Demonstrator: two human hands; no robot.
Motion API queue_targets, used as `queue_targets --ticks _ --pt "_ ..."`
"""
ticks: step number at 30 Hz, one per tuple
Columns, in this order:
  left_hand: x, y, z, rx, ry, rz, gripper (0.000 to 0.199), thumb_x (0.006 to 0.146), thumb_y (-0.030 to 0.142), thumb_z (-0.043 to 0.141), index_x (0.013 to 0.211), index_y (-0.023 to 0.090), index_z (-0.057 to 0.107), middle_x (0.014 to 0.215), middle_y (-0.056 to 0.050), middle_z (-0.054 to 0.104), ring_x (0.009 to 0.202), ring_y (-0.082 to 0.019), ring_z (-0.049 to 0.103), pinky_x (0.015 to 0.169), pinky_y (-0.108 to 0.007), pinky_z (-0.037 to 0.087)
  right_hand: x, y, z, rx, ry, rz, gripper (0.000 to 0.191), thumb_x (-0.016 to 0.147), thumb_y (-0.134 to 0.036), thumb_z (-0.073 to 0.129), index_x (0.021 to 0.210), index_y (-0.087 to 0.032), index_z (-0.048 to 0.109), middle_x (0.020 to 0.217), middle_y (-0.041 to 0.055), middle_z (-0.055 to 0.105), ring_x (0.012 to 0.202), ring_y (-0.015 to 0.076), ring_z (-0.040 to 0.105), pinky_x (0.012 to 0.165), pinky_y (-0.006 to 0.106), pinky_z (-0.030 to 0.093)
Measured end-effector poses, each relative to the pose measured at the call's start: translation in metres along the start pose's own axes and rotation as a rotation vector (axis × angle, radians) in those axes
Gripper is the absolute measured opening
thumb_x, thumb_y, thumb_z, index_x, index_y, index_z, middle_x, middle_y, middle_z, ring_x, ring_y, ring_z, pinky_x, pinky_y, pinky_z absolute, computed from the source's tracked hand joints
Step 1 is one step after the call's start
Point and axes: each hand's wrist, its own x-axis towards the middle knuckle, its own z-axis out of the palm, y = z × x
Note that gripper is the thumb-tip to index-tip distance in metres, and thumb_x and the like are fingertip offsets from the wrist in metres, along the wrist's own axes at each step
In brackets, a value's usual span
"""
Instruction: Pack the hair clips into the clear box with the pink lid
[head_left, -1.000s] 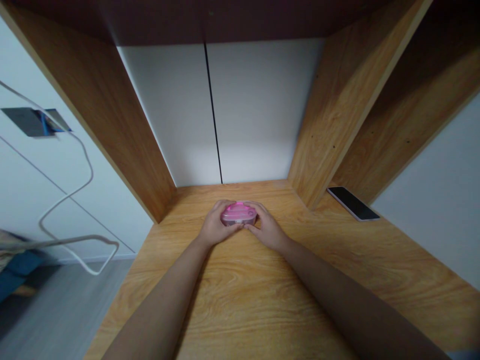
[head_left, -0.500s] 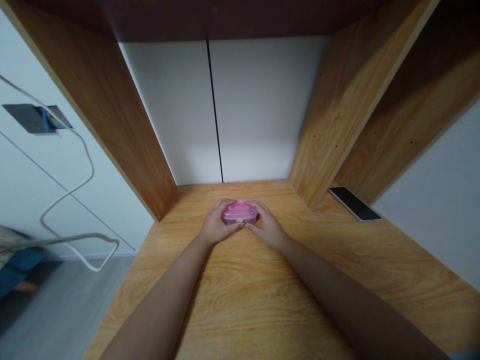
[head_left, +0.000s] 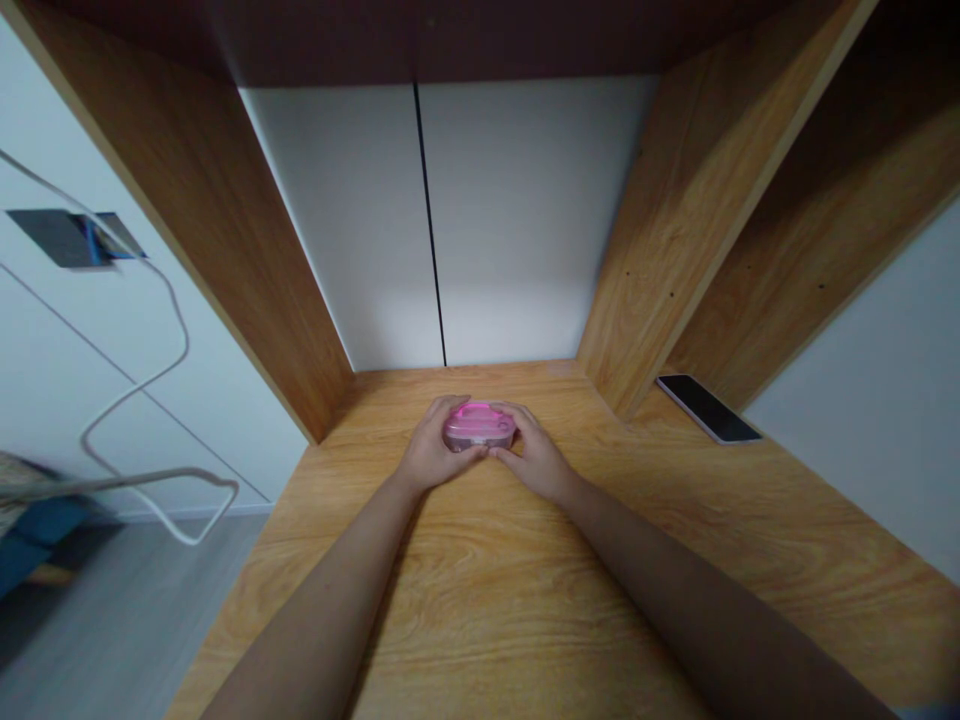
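Observation:
A small oval container with a pink lid and handle (head_left: 480,424) rests on the wooden desk (head_left: 480,590), near its back. My left hand (head_left: 437,447) wraps round its left end, thumb along the front and fingers at the back. Round the right end is my right hand (head_left: 536,455), gripping in the same way. Both thumbs nearly meet at the container's front edge. The lower part of the container looks see-through; its contents are too small to make out.
Wooden upright panels rise at the left (head_left: 247,270) and right (head_left: 675,220), with a dark shelf (head_left: 450,40) overhead. A phone (head_left: 709,408) lies at the right. White cable (head_left: 180,330) hangs at the left, beyond the desk edge.

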Motion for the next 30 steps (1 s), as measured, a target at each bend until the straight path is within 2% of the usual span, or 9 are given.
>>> queue_targets --ticks 4,8,10,12,15,18,21,26,30 --pt "0.0 -0.002 0.002 -0.014 0.056 -0.032 0.084 0.071 0.045 0.086 0.141 0.021 0.046 0.134 -0.014 0.057 0.125 -0.03 0.056 0.107 -0.047 0.048 0.0 -0.005 -0.002 -0.018 0.043 0.019 0.061 0.083 -0.015 0.071 0.138 -0.029 0.05 0.139 0.0072 0.055 0.131 0.0245 0.051 0.114 0.045 0.041" --pt "-0.001 -0.002 0.004 -0.064 0.079 -0.077 0.092 0.071 0.044 0.085 0.147 0.021 0.038 0.14 -0.016 0.051 0.125 -0.029 0.057 0.102 -0.043 0.052 0.002 -0.003 -0.005 -0.07 0.155 0.051 0.059 0.081 -0.016 0.071 0.136 -0.028 0.052 0.135 0.0075 0.056 0.129 0.0245 0.052 0.114 0.043 0.041" --pt "-0.001 -0.003 0.003 -0.035 0.098 -0.115 0.087 0.076 0.043 0.081 0.147 0.021 0.037 0.14 -0.016 0.051 0.123 -0.028 0.058 0.101 -0.043 0.052 0.004 0.0 -0.008 -0.104 0.23 0.085 0.058 0.081 -0.017 0.071 0.135 -0.027 0.053 0.133 0.0079 0.056 0.128 0.0248 0.053 0.114 0.043 0.042" --pt "-0.001 -0.004 0.001 0.027 0.131 -0.167 0.071 0.085 0.04 0.072 0.145 0.021 0.04 0.137 -0.015 0.054 0.121 -0.027 0.059 0.1 -0.043 0.051 0.005 0.004 -0.012 -0.148 0.315 0.142 0.057 0.081 -0.02 0.071 0.135 -0.026 0.053 0.132 0.0087 0.056 0.125 0.0258 0.054 0.112 0.044 0.043" --pt "-0.001 -0.007 -0.004 0.131 0.184 -0.248 0.045 0.094 0.037 0.058 0.133 0.019 0.051 0.126 -0.014 0.061 0.112 -0.024 0.062 0.094 -0.039 0.051 0.007 0.013 -0.021 -0.227 0.47 0.253 0.058 0.08 -0.025 0.072 0.135 -0.024 0.053 0.128 0.0107 0.055 0.12 0.0281 0.056 0.109 0.046 0.044" --pt "0.0 -0.009 -0.008 0.212 0.214 -0.355 0.027 0.094 0.037 0.054 0.112 0.018 0.059 0.095 -0.007 0.066 0.086 -0.02 0.064 0.077 -0.031 0.049 0.009 0.025 -0.033 -0.275 0.614 0.318 0.06 0.078 -0.025 0.072 0.134 -0.021 0.053 0.129 0.0122 0.053 0.12 0.0285 0.056 0.109 0.047 0.044" --pt "0.001 -0.01 -0.009 0.257 0.23 -0.454 0.014 0.09 0.033 0.054 0.089 0.02 0.057 0.067 0.002 0.056 0.062 -0.015 0.054 0.061 -0.027 0.038 0.008 0.036 -0.045 -0.307 0.738 0.387 0.062 0.074 -0.024 0.073 0.133 -0.018 0.054 0.129 0.0138 0.051 0.119 0.0285 0.055 0.108 0.044 0.043" --pt "0.001 -0.009 -0.01 0.322 0.231 -0.522 0.019 0.083 0.025 0.052 0.067 0.022 0.042 0.055 0.005 0.042 0.052 -0.013 0.042 0.056 -0.026 0.026 0.007 0.047 -0.056 -0.329 0.867 0.457 0.059 0.069 -0.023 0.075 0.126 -0.017 0.059 0.123 0.0132 0.053 0.119 0.0282 0.053 0.109 0.043 0.041" --pt "0.002 -0.009 -0.012 0.346 0.191 -0.57 0.026 0.078 0.023 0.051 0.058 0.022 0.033 0.05 0.005 0.035 0.05 -0.013 0.036 0.054 -0.028 0.02 0.008 0.052 -0.058 -0.316 0.957 0.464 0.057 0.067 -0.025 0.076 0.122 -0.019 0.063 0.123 0.0108 0.053 0.115 0.0264 0.056 0.105 0.042 0.044"
